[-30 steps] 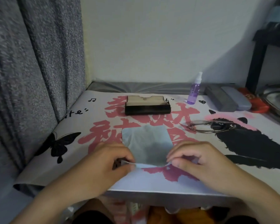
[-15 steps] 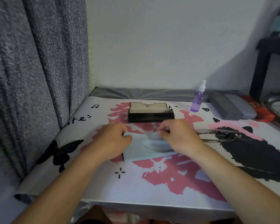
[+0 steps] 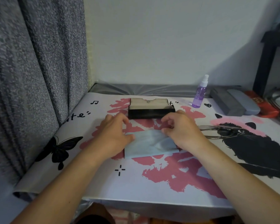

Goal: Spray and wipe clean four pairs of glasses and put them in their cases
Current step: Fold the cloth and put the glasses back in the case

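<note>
Glasses lay on counter, right of cloth, untouched, not yet cleaned. My left hand rested on cloth's left edge, thumb pressing, fingers loosely bent. My right hand pinched cloth's far edge, likely folding it. Black case stood open just beyond, ready. Spray bottle at back right.

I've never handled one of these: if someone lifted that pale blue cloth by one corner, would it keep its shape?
Probably not. The cloth lies folded flat with soft wrinkles near the right hand, so it would likely droop. It looks thin, so probably very light. On the smooth printed table cover, a push might slide or bunch it.
</note>
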